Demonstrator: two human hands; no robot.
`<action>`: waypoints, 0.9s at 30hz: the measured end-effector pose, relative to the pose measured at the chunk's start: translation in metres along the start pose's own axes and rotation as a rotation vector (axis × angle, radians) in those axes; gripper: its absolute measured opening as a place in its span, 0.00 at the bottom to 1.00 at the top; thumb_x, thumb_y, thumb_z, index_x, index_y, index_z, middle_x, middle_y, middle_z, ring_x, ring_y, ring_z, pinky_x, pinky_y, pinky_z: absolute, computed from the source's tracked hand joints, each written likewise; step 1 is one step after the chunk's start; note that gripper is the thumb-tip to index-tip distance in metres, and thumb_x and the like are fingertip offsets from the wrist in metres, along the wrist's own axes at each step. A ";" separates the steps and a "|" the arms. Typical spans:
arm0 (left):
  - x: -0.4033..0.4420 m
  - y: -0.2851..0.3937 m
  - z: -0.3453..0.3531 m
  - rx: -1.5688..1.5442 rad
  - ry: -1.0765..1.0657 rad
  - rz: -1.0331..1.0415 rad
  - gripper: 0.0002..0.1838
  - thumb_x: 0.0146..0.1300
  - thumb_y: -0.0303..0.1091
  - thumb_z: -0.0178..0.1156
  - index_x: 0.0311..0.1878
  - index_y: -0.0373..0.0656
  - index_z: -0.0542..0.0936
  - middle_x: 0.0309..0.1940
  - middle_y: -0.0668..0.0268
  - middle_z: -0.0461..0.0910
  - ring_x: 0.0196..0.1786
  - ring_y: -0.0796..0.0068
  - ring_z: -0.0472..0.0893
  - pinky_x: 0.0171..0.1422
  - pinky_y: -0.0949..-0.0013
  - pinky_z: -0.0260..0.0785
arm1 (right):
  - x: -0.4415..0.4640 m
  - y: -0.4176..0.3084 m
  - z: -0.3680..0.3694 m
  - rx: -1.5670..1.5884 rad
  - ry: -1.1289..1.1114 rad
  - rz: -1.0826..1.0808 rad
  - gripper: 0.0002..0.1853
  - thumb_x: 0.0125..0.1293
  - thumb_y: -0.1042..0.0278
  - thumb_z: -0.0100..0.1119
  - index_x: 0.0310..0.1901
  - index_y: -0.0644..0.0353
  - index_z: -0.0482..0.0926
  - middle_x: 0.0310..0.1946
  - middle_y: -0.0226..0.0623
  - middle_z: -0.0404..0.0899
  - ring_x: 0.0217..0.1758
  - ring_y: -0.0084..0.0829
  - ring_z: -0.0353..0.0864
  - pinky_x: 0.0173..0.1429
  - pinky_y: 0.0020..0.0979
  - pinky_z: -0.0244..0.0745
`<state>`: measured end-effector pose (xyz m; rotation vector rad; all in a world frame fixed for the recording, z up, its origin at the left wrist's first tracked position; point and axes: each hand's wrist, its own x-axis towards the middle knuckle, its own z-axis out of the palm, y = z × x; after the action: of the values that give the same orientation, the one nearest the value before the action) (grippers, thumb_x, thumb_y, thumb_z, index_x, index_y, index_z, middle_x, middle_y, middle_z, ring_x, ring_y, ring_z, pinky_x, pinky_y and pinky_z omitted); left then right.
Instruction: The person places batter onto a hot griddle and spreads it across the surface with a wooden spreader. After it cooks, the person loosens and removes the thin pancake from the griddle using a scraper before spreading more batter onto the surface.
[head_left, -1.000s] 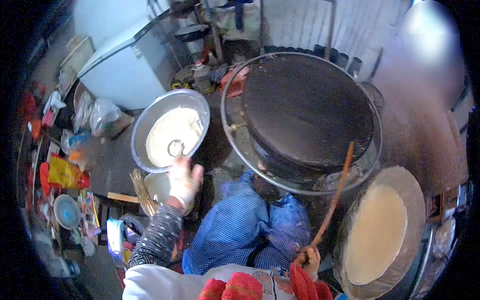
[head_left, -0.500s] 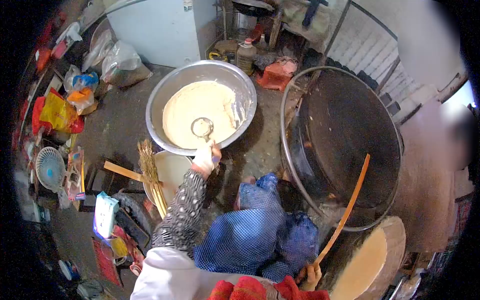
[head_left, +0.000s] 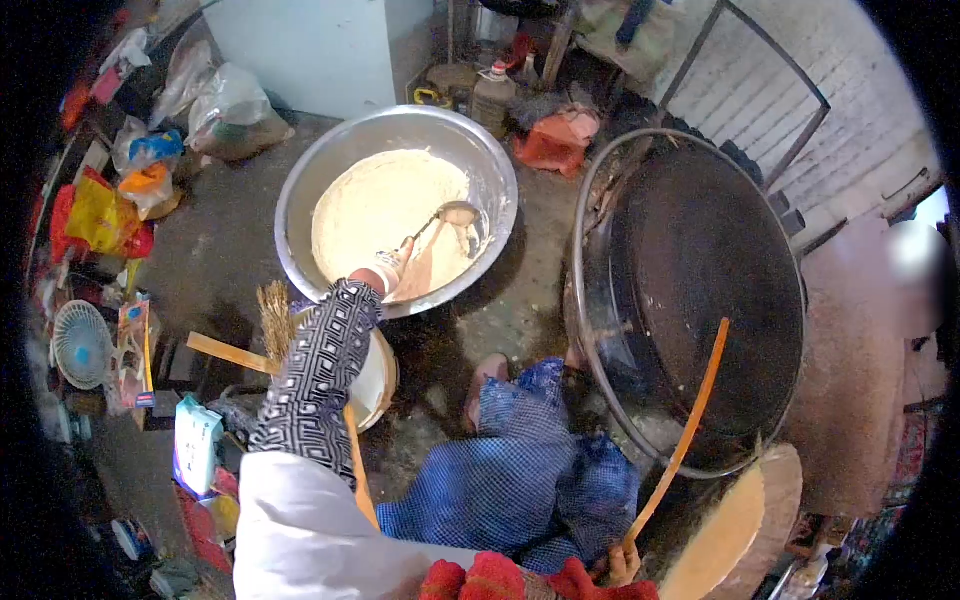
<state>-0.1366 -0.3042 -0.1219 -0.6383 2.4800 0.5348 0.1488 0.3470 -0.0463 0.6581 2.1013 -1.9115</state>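
Note:
My left hand (head_left: 392, 264), in a white glove or wrap, is closed round the handle of a metal ladle (head_left: 459, 213). It reaches over the near rim of a wide metal basin (head_left: 292, 215) of thick pale batter (head_left: 375, 195). The ladle's bowl is over the right part of the batter; I cannot tell how full it is. At the bottom right, my right hand (head_left: 622, 566) grips the lower end of a long, thin, slightly curved wooden strip (head_left: 688, 435). Its upper end slants across a large round dark griddle (head_left: 725, 250).
Below the basin stands a pale bucket (head_left: 380, 375), partly behind my left sleeve, with a straw brush (head_left: 273, 320) beside it. A round container with a tan surface (head_left: 715, 530) is at lower right. Plastic bags (head_left: 235, 115) and a white basket (head_left: 82, 345) lie left.
My left hand has shifted up and left, and the ladle's bowl has swung from the lower middle of the batter to its right side. My right hand still holds the wooden strip.

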 end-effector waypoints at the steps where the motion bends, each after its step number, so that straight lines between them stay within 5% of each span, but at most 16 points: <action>1: 0.006 -0.007 0.009 0.101 -0.043 0.026 0.36 0.72 0.38 0.45 0.78 0.53 0.40 0.68 0.42 0.65 0.71 0.50 0.66 0.73 0.55 0.58 | -0.001 0.002 -0.002 0.056 0.002 0.036 0.23 0.71 0.59 0.57 0.64 0.54 0.70 0.15 0.25 0.65 0.14 0.21 0.59 0.19 0.28 0.55; 3: 0.005 -0.033 0.036 0.177 0.014 0.084 0.36 0.73 0.38 0.44 0.78 0.53 0.39 0.65 0.41 0.68 0.67 0.49 0.70 0.70 0.56 0.62 | -0.005 -0.011 0.009 0.128 0.072 0.152 0.22 0.71 0.59 0.57 0.64 0.53 0.70 0.15 0.26 0.65 0.14 0.22 0.60 0.18 0.28 0.55; 6: -0.050 -0.024 0.046 -0.103 -0.098 0.066 0.35 0.73 0.61 0.32 0.76 0.51 0.56 0.57 0.45 0.75 0.59 0.53 0.77 0.64 0.50 0.67 | -0.006 -0.004 0.004 0.115 0.069 0.143 0.21 0.71 0.59 0.57 0.63 0.54 0.71 0.15 0.26 0.65 0.13 0.23 0.61 0.17 0.29 0.57; 7: -0.069 -0.007 0.039 -0.328 -0.314 -0.190 0.33 0.73 0.56 0.44 0.76 0.54 0.55 0.36 0.50 0.79 0.32 0.58 0.81 0.32 0.56 0.75 | -0.003 -0.002 0.002 0.087 0.049 0.105 0.21 0.71 0.59 0.57 0.62 0.54 0.71 0.15 0.26 0.65 0.13 0.23 0.61 0.16 0.29 0.57; 8: -0.100 0.000 0.032 -0.503 -0.263 -0.036 0.28 0.73 0.42 0.50 0.74 0.58 0.57 0.26 0.59 0.72 0.17 0.70 0.73 0.14 0.69 0.63 | -0.001 0.000 0.000 0.103 0.038 0.099 0.20 0.71 0.59 0.57 0.61 0.54 0.71 0.14 0.27 0.65 0.12 0.23 0.62 0.16 0.29 0.58; 10: -0.110 0.001 0.048 -0.975 -0.271 0.011 0.26 0.73 0.37 0.53 0.70 0.66 0.60 0.24 0.65 0.69 0.16 0.78 0.68 0.14 0.76 0.60 | 0.002 -0.002 -0.004 0.129 0.021 0.085 0.19 0.71 0.59 0.57 0.59 0.55 0.72 0.14 0.28 0.66 0.12 0.24 0.63 0.16 0.29 0.60; 13: -0.114 0.023 0.066 -1.886 -0.494 -0.053 0.14 0.73 0.41 0.53 0.58 0.53 0.68 0.28 0.71 0.66 0.14 0.84 0.61 0.13 0.81 0.56 | 0.004 0.010 -0.017 0.149 0.010 0.092 0.22 0.70 0.58 0.58 0.62 0.55 0.71 0.14 0.29 0.67 0.11 0.24 0.63 0.16 0.30 0.62; 14: -0.118 0.035 0.065 -2.075 -0.648 -0.103 0.09 0.73 0.41 0.54 0.46 0.47 0.69 0.23 0.74 0.63 0.15 0.86 0.59 0.15 0.79 0.55 | 0.007 0.017 -0.022 0.154 0.005 0.106 0.24 0.70 0.57 0.59 0.64 0.54 0.69 0.14 0.29 0.68 0.11 0.25 0.63 0.16 0.30 0.62; 16: -0.102 0.048 0.097 -2.454 -1.226 0.129 0.12 0.74 0.41 0.51 0.39 0.44 0.69 0.18 0.77 0.60 0.15 0.85 0.59 0.17 0.80 0.57 | 0.010 0.028 -0.030 0.171 0.004 0.133 0.28 0.69 0.57 0.61 0.68 0.53 0.66 0.15 0.30 0.70 0.12 0.25 0.65 0.16 0.31 0.63; 17: -0.104 0.064 0.103 -2.596 -1.199 0.098 0.17 0.74 0.46 0.50 0.32 0.47 0.66 0.16 0.81 0.59 0.14 0.88 0.59 0.18 0.81 0.54 | 0.007 0.028 -0.028 0.168 0.010 0.122 0.24 0.69 0.58 0.60 0.63 0.54 0.67 0.15 0.30 0.69 0.12 0.25 0.65 0.16 0.31 0.63; 20: -0.123 0.087 0.121 -2.552 -1.109 0.369 0.18 0.74 0.47 0.50 0.31 0.47 0.65 0.15 0.82 0.57 0.14 0.90 0.59 0.16 0.80 0.50 | 0.000 0.005 -0.019 0.155 0.056 0.085 0.13 0.68 0.60 0.57 0.47 0.57 0.70 0.14 0.30 0.68 0.12 0.25 0.66 0.14 0.31 0.64; 22: -0.165 0.096 0.111 -2.720 -1.078 0.252 0.18 0.74 0.49 0.50 0.30 0.50 0.63 0.14 0.83 0.57 0.14 0.90 0.59 0.17 0.81 0.48 | -0.005 -0.022 -0.008 0.155 0.095 0.067 0.10 0.67 0.62 0.56 0.37 0.59 0.72 0.13 0.29 0.67 0.12 0.25 0.67 0.14 0.31 0.64; 23: -0.183 0.093 0.108 -2.666 -1.085 0.284 0.18 0.75 0.48 0.50 0.30 0.50 0.63 0.14 0.83 0.57 0.14 0.90 0.59 0.17 0.81 0.48 | -0.013 -0.048 0.008 0.163 0.165 0.098 0.07 0.67 0.67 0.57 0.36 0.59 0.71 0.15 0.30 0.68 0.12 0.25 0.65 0.15 0.30 0.64; 25: -0.207 0.072 0.115 -2.623 -1.055 0.291 0.18 0.75 0.48 0.50 0.30 0.50 0.64 0.14 0.82 0.59 0.14 0.89 0.60 0.17 0.81 0.50 | 0.022 0.013 -0.016 0.018 0.184 0.001 0.06 0.67 0.67 0.55 0.36 0.59 0.71 0.16 0.31 0.68 0.13 0.24 0.65 0.16 0.31 0.64; 27: -0.227 0.051 0.107 -2.676 -0.933 0.173 0.16 0.74 0.45 0.50 0.32 0.47 0.67 0.15 0.81 0.61 0.14 0.87 0.62 0.17 0.80 0.54 | 0.007 -0.054 0.007 0.114 0.046 0.054 0.08 0.66 0.65 0.57 0.36 0.59 0.72 0.19 0.32 0.72 0.16 0.25 0.70 0.21 0.30 0.68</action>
<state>0.0484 -0.1362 -0.0648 -0.4661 -0.3423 2.8731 0.1169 0.3381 -0.0030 0.7820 1.9914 -2.0166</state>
